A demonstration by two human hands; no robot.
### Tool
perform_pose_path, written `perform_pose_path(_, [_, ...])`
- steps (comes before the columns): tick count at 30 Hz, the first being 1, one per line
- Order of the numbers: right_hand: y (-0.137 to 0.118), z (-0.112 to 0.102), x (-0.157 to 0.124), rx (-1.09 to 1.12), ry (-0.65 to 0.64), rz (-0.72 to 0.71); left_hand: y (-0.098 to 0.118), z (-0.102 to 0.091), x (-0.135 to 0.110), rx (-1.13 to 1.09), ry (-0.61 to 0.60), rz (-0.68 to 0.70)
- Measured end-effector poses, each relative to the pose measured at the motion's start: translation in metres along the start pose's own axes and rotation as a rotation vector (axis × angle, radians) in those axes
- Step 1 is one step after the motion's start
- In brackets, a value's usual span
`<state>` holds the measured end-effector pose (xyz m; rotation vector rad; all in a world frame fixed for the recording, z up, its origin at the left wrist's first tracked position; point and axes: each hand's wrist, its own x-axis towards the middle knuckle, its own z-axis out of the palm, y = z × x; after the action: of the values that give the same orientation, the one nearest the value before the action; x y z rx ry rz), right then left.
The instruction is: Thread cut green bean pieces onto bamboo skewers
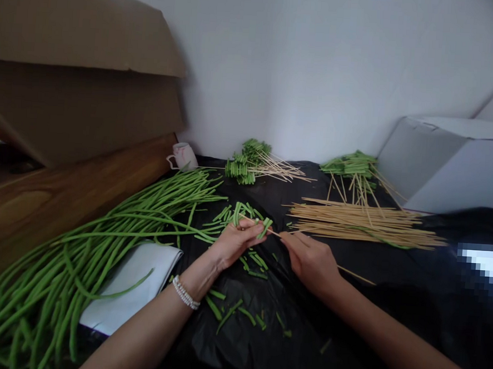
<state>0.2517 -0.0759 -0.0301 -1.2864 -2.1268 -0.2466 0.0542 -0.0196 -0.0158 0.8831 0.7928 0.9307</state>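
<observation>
My left hand [237, 240] is closed in a pinch on short cut pieces of green bean [264, 227]. My right hand [309, 258] is closed on a thin bamboo skewer [353, 274], whose tip points at the bean pieces; its tail runs out to the right over the black sheet [390, 293]. Both hands meet above the middle of the sheet. A bead bracelet [185, 293] is on my left wrist. Loose cut bean pieces [238, 212] lie just behind and below the hands.
A big heap of long green beans [101, 237] covers the left side over a white board [132, 283]. Loose skewers [365, 222] lie right of centre. Two piles of skewered beans [247, 165] [352, 164] sit by the wall. Cardboard box [82, 68] left, white box [452, 163] right, small mug [183, 155].
</observation>
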Motion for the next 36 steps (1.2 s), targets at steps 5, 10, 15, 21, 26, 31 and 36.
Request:
perform_pose_path(5, [0.007, -0.002, -0.001, 0.025, 0.033, 0.037, 0.011, -0.015, 0.003, -0.074, 0.004, 0.07])
perform_pose_path(10, [0.005, 0.0, -0.002, 0.054, -0.002, 0.063, 0.011, -0.022, 0.007, -0.124, 0.082, 0.077])
perform_pose_path(15, [0.004, 0.002, -0.004, 0.075, -0.044, 0.096, 0.007, -0.021, 0.007, -0.09, 0.051, 0.093])
perform_pose_path(21, [0.006, 0.004, -0.003, 0.124, -0.079, 0.1, 0.004, -0.016, 0.005, -0.055, 0.018, 0.099])
perform_pose_path(26, [0.0, 0.004, 0.001, 0.145, -0.086, 0.083, -0.004, 0.003, -0.002, 0.059, -0.07, 0.051])
perform_pose_path(31, [0.0, 0.0, 0.002, 0.125, -0.072, 0.055, -0.002, 0.005, -0.002, 0.115, -0.075, 0.027])
perform_pose_path(36, [0.015, -0.003, 0.002, 0.033, 0.069, 0.106, 0.002, -0.009, 0.004, 0.503, 0.078, 0.232])
